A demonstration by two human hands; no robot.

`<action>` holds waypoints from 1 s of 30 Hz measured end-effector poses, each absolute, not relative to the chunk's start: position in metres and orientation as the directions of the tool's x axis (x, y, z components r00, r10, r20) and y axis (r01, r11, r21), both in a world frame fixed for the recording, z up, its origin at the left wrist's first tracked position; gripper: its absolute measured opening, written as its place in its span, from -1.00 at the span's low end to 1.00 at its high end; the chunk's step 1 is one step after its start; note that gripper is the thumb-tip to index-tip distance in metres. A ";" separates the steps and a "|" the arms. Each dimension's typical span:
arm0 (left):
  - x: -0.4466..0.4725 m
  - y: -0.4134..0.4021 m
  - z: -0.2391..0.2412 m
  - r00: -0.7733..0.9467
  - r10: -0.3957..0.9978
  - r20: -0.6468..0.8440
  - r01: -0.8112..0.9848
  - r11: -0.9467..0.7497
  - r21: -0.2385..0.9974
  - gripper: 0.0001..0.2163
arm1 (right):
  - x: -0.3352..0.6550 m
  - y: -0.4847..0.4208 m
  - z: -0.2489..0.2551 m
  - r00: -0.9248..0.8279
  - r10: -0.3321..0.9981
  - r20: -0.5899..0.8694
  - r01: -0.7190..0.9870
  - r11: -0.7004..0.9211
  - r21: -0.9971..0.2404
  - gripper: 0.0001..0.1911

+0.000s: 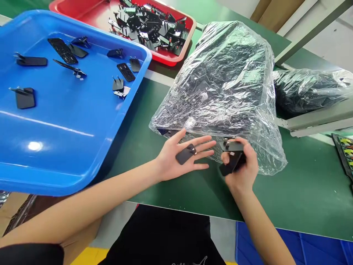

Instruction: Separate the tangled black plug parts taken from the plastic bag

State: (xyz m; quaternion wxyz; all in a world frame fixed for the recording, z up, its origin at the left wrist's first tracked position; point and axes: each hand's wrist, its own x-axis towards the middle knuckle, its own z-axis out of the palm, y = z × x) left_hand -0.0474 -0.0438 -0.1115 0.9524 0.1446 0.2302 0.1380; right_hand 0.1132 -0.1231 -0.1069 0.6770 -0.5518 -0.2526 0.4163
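right hand (241, 167) clutching black plates (231, 156), left palm (176, 160) cradling plate (185, 154)

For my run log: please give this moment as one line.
left hand: open, plug part on palm | right hand: grips plug parts | bag behind

A big plastic bag (226, 92) lies mid-table (303, 198). Left of the bag sits a tray (68, 147) with a few flat parts (25, 97) in it. Behind the bag to its left is a second tray (165, 57) piled with parts; right of the bag lies a smaller bag (309, 90).
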 end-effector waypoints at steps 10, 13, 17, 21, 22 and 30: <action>-0.043 -0.060 -0.127 0.878 0.284 -0.385 -0.270 0.959 0.090 -0.56 | 0.076 -0.100 -0.108 0.230 0.940 0.254 0.477 0.119 -0.871 -0.94; -0.045 -0.057 -0.124 0.827 0.367 -0.426 -0.374 0.925 0.070 -0.64 | 0.080 -0.100 -0.104 0.041 0.930 0.365 0.612 0.266 -0.745 -0.89; -0.049 -0.052 -0.120 0.739 0.469 -0.483 -0.490 0.867 0.092 -0.67 | 0.081 -0.101 -0.103 -0.196 0.871 0.451 0.760 0.426 -0.491 -0.82; -0.051 -0.049 -0.121 0.731 0.447 -0.515 -0.471 0.877 0.093 -0.69 | 0.074 -0.102 -0.113 -0.284 0.843 0.457 0.843 0.446 -0.299 -0.51; -0.051 -0.049 -0.121 0.743 0.421 -0.520 -0.444 0.892 0.089 -0.70 | 0.072 -0.102 -0.114 -0.301 0.838 0.455 0.862 0.443 -0.245 -0.43; -0.053 -0.041 -0.136 0.741 0.404 -0.537 -0.475 0.880 0.007 -0.69 | 0.054 -0.087 -0.107 -0.458 0.755 0.470 0.883 0.450 0.137 -0.32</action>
